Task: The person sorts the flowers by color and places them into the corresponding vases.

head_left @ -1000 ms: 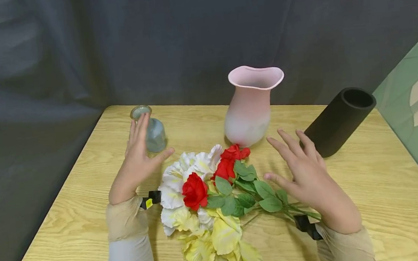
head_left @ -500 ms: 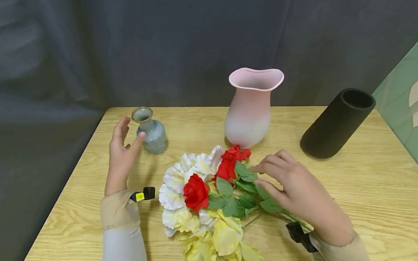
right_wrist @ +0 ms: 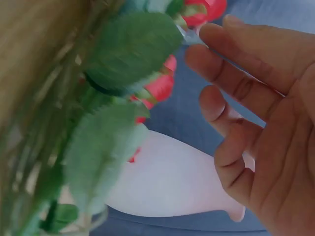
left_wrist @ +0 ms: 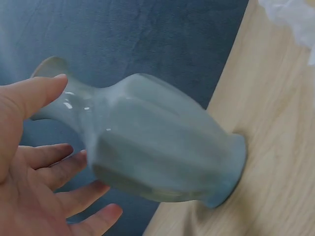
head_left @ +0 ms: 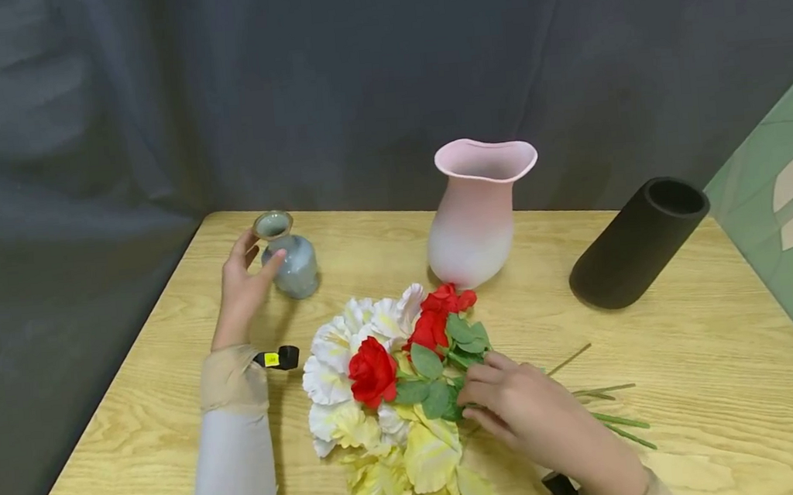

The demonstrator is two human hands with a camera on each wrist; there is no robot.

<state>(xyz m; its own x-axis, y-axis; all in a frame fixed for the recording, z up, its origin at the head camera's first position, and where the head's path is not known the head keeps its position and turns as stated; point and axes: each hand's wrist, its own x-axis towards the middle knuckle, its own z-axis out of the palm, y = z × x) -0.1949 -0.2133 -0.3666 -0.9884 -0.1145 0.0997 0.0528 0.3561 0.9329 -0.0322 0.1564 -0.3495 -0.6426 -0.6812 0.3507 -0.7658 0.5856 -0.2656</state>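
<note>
In the head view my left hand is at the left side of a small blue-grey vase, which stands upright. The left wrist view has the thumb in front of the neck and the fingers spread beside the vase, none curled tightly round it. My right hand reaches over the leafy part of a bunch of artificial flowers, covering some of it. Red roses, white flowers and yellow flowers make up the bunch. In the right wrist view, loosely bent fingers stand apart from the green leaves.
A pink-and-white vase with a wavy rim stands behind the flowers. To its right is a black cylindrical vase. Bare stems stick out right of my right hand on the wooden table. A dark curtain hangs behind.
My left hand has shifted from in front of the blue-grey vase to its left side, then closer to it. The right hand has come down and left over the flowers' leaves and stems.
</note>
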